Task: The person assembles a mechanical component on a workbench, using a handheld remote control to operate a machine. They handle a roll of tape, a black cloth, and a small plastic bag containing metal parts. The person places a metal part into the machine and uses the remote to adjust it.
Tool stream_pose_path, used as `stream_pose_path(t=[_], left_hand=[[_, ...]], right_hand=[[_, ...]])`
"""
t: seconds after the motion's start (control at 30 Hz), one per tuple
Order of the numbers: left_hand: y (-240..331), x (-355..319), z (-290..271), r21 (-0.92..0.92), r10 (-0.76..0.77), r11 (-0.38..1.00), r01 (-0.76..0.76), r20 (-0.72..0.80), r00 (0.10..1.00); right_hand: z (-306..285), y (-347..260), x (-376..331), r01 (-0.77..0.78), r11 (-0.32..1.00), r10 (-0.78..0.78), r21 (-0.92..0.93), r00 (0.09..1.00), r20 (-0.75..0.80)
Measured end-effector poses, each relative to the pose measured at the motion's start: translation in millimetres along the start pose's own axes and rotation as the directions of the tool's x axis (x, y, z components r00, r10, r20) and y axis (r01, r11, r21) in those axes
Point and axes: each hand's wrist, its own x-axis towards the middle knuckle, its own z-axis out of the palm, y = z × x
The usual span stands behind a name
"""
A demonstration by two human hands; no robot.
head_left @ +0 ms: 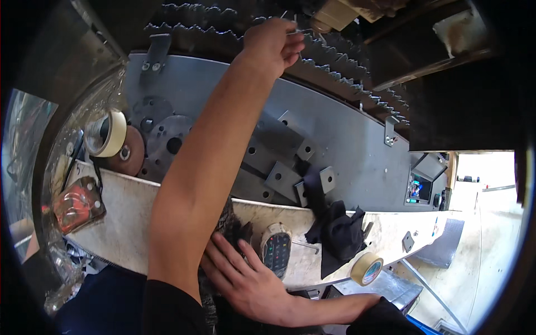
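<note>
While the left hand (273, 44) curled beside jagged, glinting metal strips (335, 73), its grip hard to tell; | right hand (248, 285), well apart, spread over dark, rough-textured fabric (228, 220); | rounded keypad (276, 254) lay just beside it; | flat, holed plates (286, 187) rested on smooth grey sheet (352, 162).

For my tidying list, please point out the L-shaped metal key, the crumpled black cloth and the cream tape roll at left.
L-shaped metal key (305, 245), head view: on its long arm.
Black cloth (341, 234), head view: on its crumpled middle.
Cream tape roll (118, 133), head view: on its outer band.
</note>
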Motion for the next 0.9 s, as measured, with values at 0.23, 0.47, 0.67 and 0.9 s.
stream_pose_path(t=[0.23,0.47,0.67,0.9], left_hand=[[-13,0,-26,-0.088,0.103,0.990,-0.112,-0.102,0.989],[-26,15,-7,-0.078,0.160,0.984,-0.158,0.020,0.987],[-26,22,-11,-0.068,0.205,0.976,-0.205,0.006,0.979],[-25,19,-13,-0.067,0.209,0.975,-0.210,-0.020,0.978]], right_hand=[[-91,106,-10,-0.317,0.646,0.386,0.695,0.921,0.062],[-114,275,129,0.326,-0.267,0.677,0.907,0.734,-0.064],[-115,322,166,0.350,-0.421,0.523,0.837,0.848,-0.092],[-112,324,163,0.340,-0.298,0.530,0.892,0.836,-0.142]])
